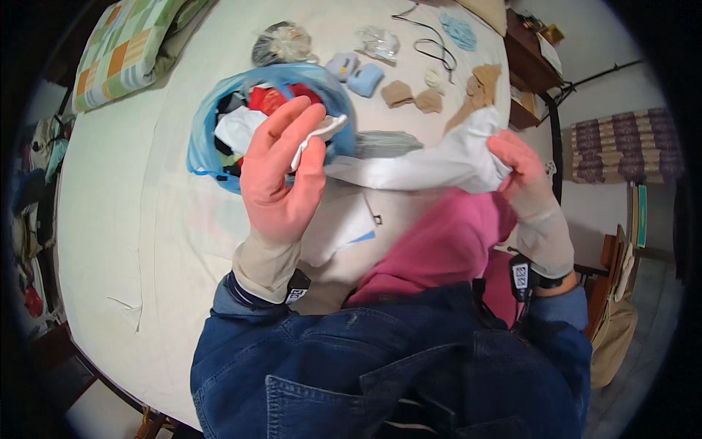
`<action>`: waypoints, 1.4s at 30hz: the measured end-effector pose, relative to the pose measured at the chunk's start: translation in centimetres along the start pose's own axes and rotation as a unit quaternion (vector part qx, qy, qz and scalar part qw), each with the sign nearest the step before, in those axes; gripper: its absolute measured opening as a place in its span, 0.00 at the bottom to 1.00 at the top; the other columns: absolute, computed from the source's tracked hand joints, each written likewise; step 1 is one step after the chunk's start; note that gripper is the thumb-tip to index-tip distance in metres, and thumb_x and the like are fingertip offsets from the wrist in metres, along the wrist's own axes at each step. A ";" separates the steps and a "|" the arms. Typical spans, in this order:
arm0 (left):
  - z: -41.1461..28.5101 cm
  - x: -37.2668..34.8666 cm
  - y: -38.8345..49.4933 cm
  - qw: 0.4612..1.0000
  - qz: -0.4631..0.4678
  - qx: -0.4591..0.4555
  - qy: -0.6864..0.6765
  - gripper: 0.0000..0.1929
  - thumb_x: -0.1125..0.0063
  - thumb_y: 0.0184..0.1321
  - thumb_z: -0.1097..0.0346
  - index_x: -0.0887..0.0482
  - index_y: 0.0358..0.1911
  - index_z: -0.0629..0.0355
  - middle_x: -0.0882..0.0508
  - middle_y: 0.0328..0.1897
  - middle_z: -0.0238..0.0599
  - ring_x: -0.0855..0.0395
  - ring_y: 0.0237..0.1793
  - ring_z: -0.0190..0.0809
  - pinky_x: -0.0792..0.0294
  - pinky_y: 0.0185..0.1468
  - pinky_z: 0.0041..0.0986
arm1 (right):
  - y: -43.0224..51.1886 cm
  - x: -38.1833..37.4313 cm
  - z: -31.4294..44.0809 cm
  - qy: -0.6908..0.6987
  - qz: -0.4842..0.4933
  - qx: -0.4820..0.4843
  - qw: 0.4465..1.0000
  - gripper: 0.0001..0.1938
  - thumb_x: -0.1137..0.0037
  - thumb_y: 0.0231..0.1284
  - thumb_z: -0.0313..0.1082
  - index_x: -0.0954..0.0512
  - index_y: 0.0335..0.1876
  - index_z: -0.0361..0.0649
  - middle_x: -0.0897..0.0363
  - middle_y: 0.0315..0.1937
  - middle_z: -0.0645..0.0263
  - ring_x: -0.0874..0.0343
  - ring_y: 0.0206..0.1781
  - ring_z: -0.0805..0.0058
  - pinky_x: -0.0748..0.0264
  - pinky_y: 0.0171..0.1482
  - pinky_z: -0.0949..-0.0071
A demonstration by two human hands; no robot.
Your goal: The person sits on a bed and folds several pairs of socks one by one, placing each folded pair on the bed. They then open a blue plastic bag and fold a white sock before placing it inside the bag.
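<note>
Both my hands wear pink and cream rubber gloves. My left hand (282, 175) pinches a thin white cloth edge (321, 134) between thumb and fingers, over a blue plastic bag (205, 131) filled with red, white and dark cloth items. Out to the right, my right hand (518, 162) grips a white stretchy fabric piece (422, 164), perhaps a stocking. It spans leftward to behind my left thumb; whether it joins the pinched edge I cannot tell. Beneath it lie a grey striped cloth (386, 144) and a white item (340, 225) with a blue corner.
Across the bed sheet (109, 219) lie rolled beige socks (397, 94), a light blue roll (366, 80), a tan stocking (480, 88), a black cord (433, 49), a clear plastic bag (378, 44) and a tied plastic bag (282, 43). A checked quilt (126, 49) is folded at far left.
</note>
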State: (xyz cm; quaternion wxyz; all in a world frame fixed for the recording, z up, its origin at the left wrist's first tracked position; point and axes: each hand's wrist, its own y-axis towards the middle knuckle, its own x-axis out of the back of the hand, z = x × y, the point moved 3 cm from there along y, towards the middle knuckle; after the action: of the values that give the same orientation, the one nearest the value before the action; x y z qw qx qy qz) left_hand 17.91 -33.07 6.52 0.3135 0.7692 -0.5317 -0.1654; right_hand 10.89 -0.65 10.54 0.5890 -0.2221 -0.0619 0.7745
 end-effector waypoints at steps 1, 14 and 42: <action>-1.2 -1.3 0.2 1.000 0.005 -0.001 0.001 0.17 0.42 0.63 0.77 0.17 0.56 0.67 0.18 0.58 0.52 0.19 0.56 0.45 0.30 0.59 0.29 | -0.1 0.9 -0.1 -0.106 -0.013 0.033 0.994 0.14 0.50 0.70 0.29 0.25 0.56 0.30 0.18 0.51 0.58 0.18 0.54 0.71 0.21 0.55 0.72; -7.6 -22.6 0.3 0.804 0.354 0.329 -0.346 0.21 0.47 0.74 0.63 0.25 0.66 0.62 0.15 0.55 0.33 0.21 0.53 0.27 0.29 0.59 0.22 | -4.5 11.3 -1.8 -0.282 0.066 0.204 0.935 0.18 0.44 0.66 0.29 0.26 0.58 0.29 0.19 0.47 0.58 0.19 0.54 0.73 0.20 0.53 0.77; -6.1 -22.5 -2.1 0.713 0.476 0.435 -0.276 0.43 0.36 0.59 0.78 0.47 0.77 0.58 0.17 0.51 0.40 0.18 0.49 0.35 0.27 0.55 0.25 | -6.5 15.0 -1.5 0.217 -0.015 0.114 0.969 0.16 0.44 0.69 0.30 0.27 0.59 0.32 0.19 0.51 0.56 0.17 0.53 0.67 0.20 0.61 0.65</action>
State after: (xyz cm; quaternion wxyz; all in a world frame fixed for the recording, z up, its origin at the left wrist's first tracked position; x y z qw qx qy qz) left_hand 14.48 -10.00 7.97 -0.1788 0.3860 -0.9036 0.0501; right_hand 14.13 15.15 7.45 0.6215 -0.3151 0.1531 0.7008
